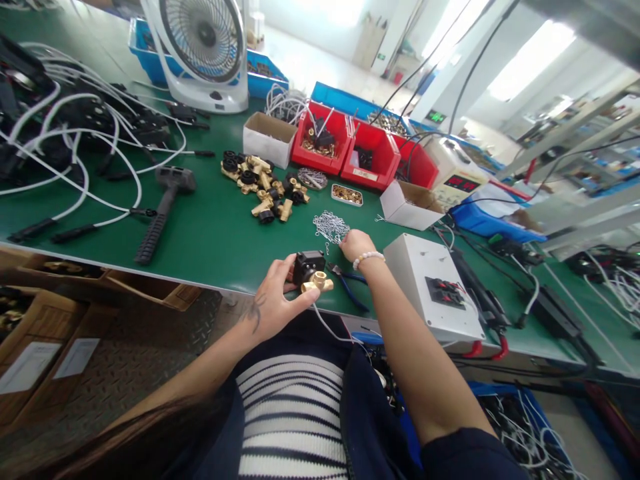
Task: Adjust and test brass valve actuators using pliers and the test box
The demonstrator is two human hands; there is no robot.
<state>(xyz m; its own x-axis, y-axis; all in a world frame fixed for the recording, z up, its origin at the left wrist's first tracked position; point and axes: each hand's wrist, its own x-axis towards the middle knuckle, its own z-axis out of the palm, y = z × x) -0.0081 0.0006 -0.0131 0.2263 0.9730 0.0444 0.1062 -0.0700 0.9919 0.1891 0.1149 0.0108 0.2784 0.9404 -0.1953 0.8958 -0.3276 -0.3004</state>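
Observation:
My left hand (275, 300) is closed round a small valve (311, 272) with a black top and a brass body, held just above the green table's (210, 227) near edge. My right hand (356, 244) reaches forward to a heap of thin wire clips (330, 225); its fingers are curled at the heap's near edge, and whether they grip a clip is hidden. A bead bracelet sits on that wrist. Blue-handled pliers (347, 283) lie on the table between my two hands.
A pile of brass and black valves (263, 187) lies further back. Red bins (345, 147), two cardboard boxes (269, 137), a small tray of brass parts (347, 195) and a white fan (205, 53) stand behind. A white switch box (433, 290) is at right; cables and a mallet (160, 210) at left.

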